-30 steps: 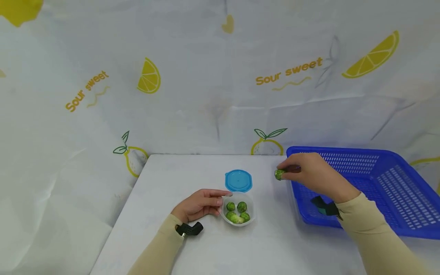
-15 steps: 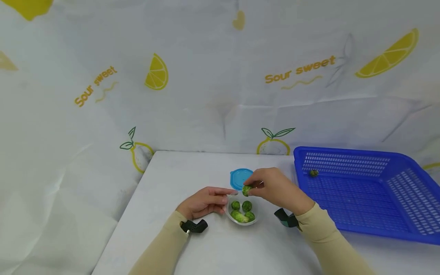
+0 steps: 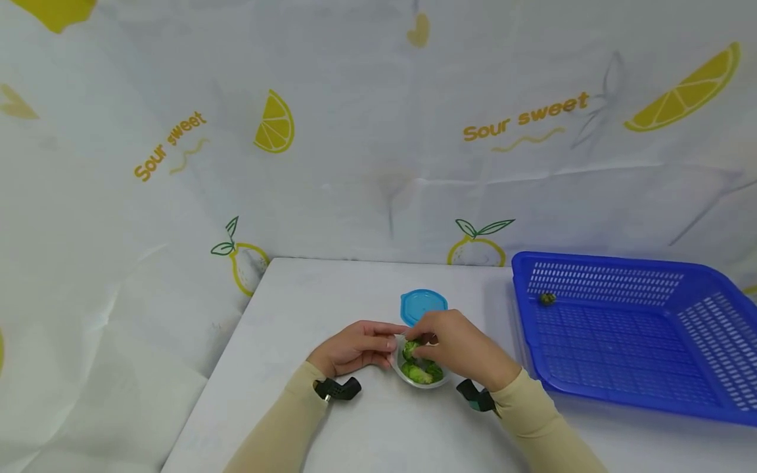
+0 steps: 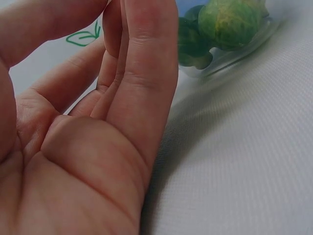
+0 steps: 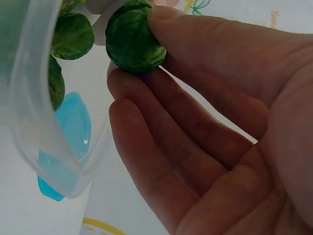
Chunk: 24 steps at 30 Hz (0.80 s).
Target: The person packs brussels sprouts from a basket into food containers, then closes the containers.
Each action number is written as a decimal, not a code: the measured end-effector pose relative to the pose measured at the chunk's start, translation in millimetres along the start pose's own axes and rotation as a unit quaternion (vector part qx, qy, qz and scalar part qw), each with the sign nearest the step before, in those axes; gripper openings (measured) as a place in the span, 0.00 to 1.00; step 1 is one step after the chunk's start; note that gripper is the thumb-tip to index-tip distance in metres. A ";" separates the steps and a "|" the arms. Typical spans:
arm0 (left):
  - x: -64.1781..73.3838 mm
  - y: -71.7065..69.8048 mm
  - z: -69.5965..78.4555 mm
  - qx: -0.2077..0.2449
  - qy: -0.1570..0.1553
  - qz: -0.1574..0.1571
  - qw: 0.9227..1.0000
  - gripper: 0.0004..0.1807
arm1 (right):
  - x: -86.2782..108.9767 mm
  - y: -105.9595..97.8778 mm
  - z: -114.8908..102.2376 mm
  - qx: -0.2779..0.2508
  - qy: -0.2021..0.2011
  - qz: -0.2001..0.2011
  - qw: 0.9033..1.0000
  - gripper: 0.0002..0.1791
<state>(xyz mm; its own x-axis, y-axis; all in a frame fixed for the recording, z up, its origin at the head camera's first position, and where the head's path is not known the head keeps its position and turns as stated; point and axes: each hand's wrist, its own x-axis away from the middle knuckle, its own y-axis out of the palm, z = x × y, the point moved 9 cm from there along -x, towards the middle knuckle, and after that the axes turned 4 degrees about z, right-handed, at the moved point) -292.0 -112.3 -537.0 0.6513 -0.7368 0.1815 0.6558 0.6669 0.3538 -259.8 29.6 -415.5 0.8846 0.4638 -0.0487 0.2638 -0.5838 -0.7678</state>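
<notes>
A small clear plastic container (image 3: pixel 421 385) stands on the white table with several Brussels sprouts (image 3: pixel 416 374) inside. At its left side my left hand (image 3: pixel 361 346) holds the rim, thumb on the near part and index finger along the back edge. My right hand (image 3: pixel 458 345) is over the container and pinches a Brussels sprout (image 5: pixel 134 39) between thumb and fingers. The right wrist view has this sprout beside the container wall. In the left wrist view the left fingers (image 4: pixel 146 73) hide much of the container.
Just behind the container lies its blue lid (image 3: pixel 422 303), partly covered by the right hand. A large blue plastic basket (image 3: pixel 627 391) stands at the right, with one sprout (image 3: pixel 547 299) in its far left corner. A lemon-printed sheet (image 3: pixel 331 197) hangs behind the table.
My right hand has carried the sprout left from the basket's edge and lowered it into the container's opening. My left hand has stayed at the container. The head view has shifted slightly.
</notes>
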 end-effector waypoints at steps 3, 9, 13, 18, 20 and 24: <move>0.2 0.4 0.8 -0.001 0.002 -0.001 1.000 0.27 | -0.5 3.9 -0.9 0.001 -0.008 -0.002 1.000 0.12; 2.4 0.8 0.1 -0.003 -0.007 0.010 1.000 0.25 | -0.6 10.3 0.7 0.000 0.000 -0.003 1.000 0.10; 2.2 2.6 1.2 -0.002 -0.006 0.009 1.000 0.25 | 0.1 10.8 -0.6 0.004 -0.007 0.001 1.000 0.09; 1.0 2.9 0.6 0.000 -0.008 0.010 1.000 0.26 | 0.0 13.9 -0.8 0.000 -0.011 -0.003 1.000 0.09; 0.9 2.4 0.2 -0.001 -0.009 0.011 1.000 0.26 | -0.3 14.8 -1.1 -0.002 -0.014 -0.003 1.000 0.09; 0.1 1.7 0.5 -0.005 -0.001 0.006 1.000 0.27 | 0.0 13.1 -0.6 -0.004 -0.017 0.000 1.000 0.10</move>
<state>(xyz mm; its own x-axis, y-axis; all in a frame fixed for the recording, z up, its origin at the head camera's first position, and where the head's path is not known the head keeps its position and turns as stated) -291.0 -111.3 -535.9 0.6578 -0.7293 0.1883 0.6521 0.6765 0.3422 -256.1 21.6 -425.1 0.8715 0.4853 -0.0702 0.2664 -0.5888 -0.7631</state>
